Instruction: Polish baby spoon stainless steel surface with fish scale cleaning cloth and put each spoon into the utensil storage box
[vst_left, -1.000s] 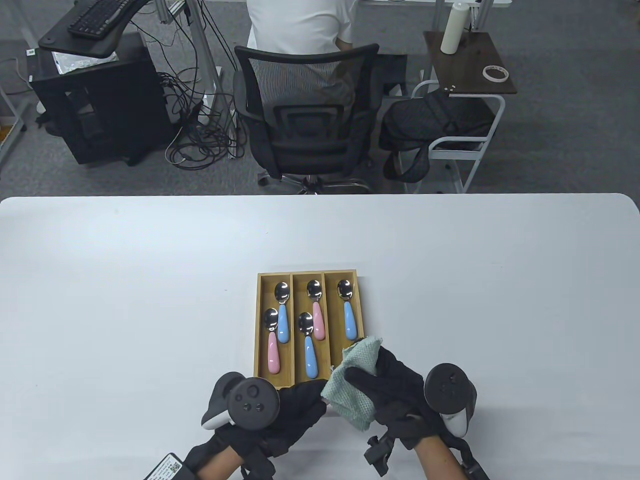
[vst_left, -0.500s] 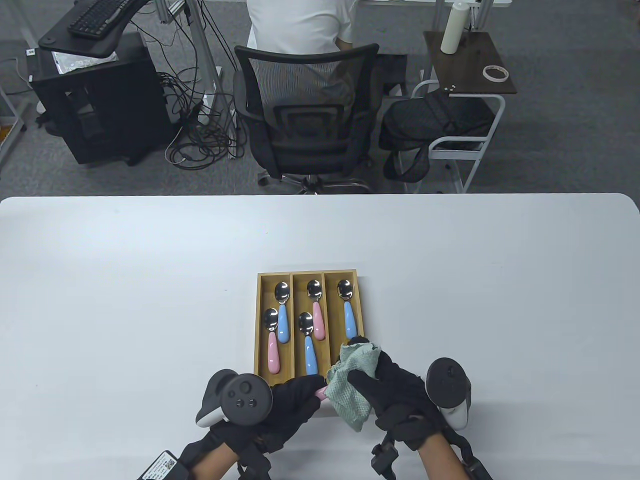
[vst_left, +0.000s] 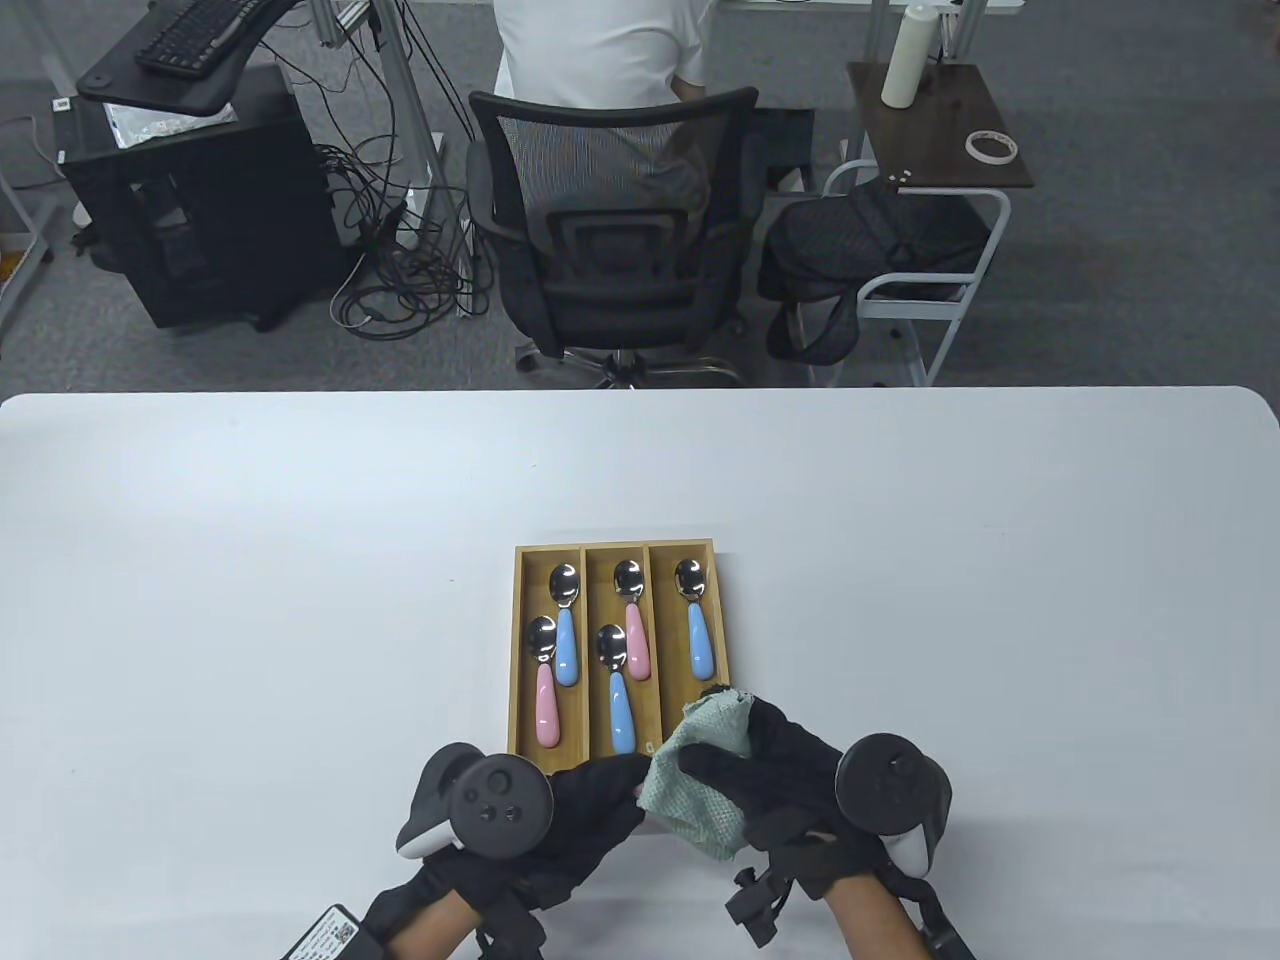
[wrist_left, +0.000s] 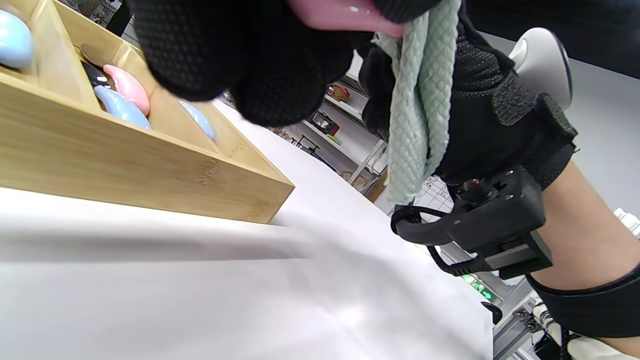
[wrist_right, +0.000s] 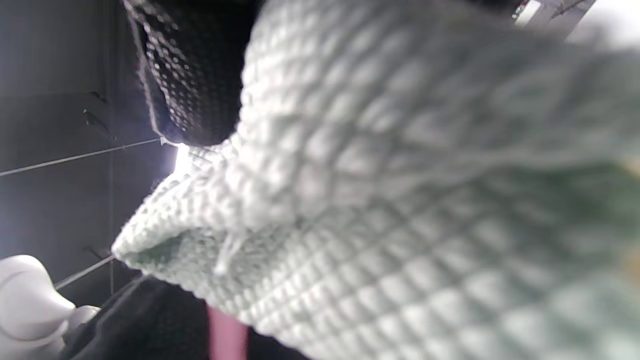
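Observation:
My left hand (vst_left: 590, 810) grips the pink handle of a baby spoon (wrist_left: 345, 12) just in front of the wooden storage box (vst_left: 522, 650). The spoon's bowl is hidden inside the pale green fish scale cloth (vst_left: 700, 785), which my right hand (vst_left: 770, 775) holds wrapped around it. In the right wrist view the cloth (wrist_right: 400, 200) fills the frame, with a strip of the pink handle (wrist_right: 227, 340) below it. Several spoons lie in the box: a blue one (vst_left: 565, 625) and a pink one (vst_left: 543, 690) at left, pink (vst_left: 633, 620) and blue (vst_left: 618, 695) in the middle, a blue one (vst_left: 696, 625) at right.
The box has three long compartments and stands near the front middle of the white table (vst_left: 300, 560). Beyond the far edge are a black office chair (vst_left: 610, 230) with a seated person, a side table (vst_left: 940, 130) and a dark cabinet (vst_left: 190, 200).
The right hand has shifted the cloth slightly over the spoon, bunching and turning it. The pink handle tip seen between the hands half a second ago is now covered. The left hand has barely moved.

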